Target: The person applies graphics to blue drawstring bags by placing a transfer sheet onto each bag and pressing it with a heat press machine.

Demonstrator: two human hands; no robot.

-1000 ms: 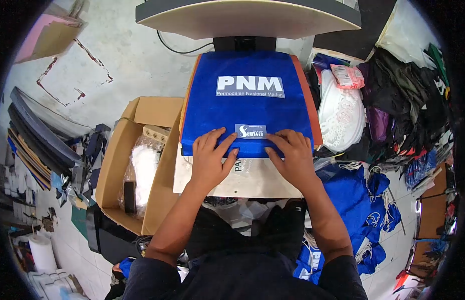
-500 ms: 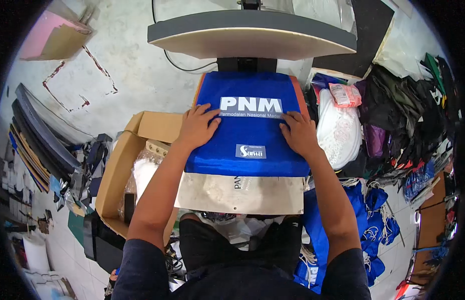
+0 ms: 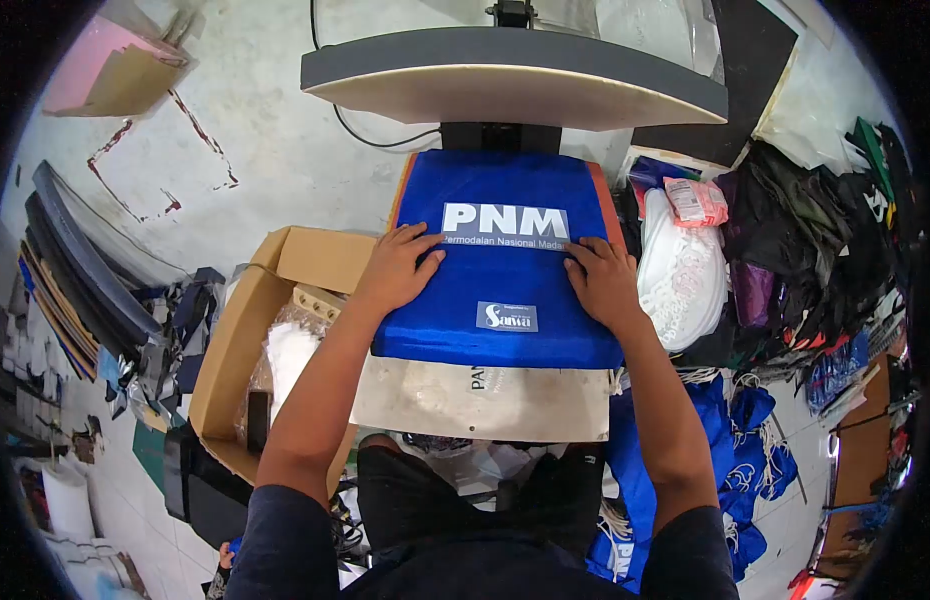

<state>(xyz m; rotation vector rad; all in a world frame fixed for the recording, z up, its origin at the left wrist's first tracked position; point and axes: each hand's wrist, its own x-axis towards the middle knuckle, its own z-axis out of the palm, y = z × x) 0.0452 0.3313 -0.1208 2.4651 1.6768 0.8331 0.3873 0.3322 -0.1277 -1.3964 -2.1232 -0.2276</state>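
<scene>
A blue fabric piece [image 3: 465, 285] lies flat on the lower plate of a heat press, under its raised upper plate [image 3: 525, 75]. A transfer sheet with white PNM lettering [image 3: 507, 224] rests on the fabric, above a smaller Saiwa transfer [image 3: 507, 317]. My left hand [image 3: 397, 268] lies open on the fabric, fingertips at the PNM sheet's left edge. At the opposite edge is my right hand [image 3: 602, 278], its fingers stretched out and touching the sheet's lower right corner. Neither hand grips anything.
An open cardboard box [image 3: 225, 360] stands to the left. A printed board [image 3: 485, 405] juts out below the fabric. Blue drawstring bags [image 3: 710, 440] hang at lower right. White round pieces [image 3: 682, 280] and dark clothes [image 3: 790, 220] are piled on the right.
The camera view has shifted slightly, so the press and fabric appear a little lower. Both hands remain at the edges of the PNM sheet.
</scene>
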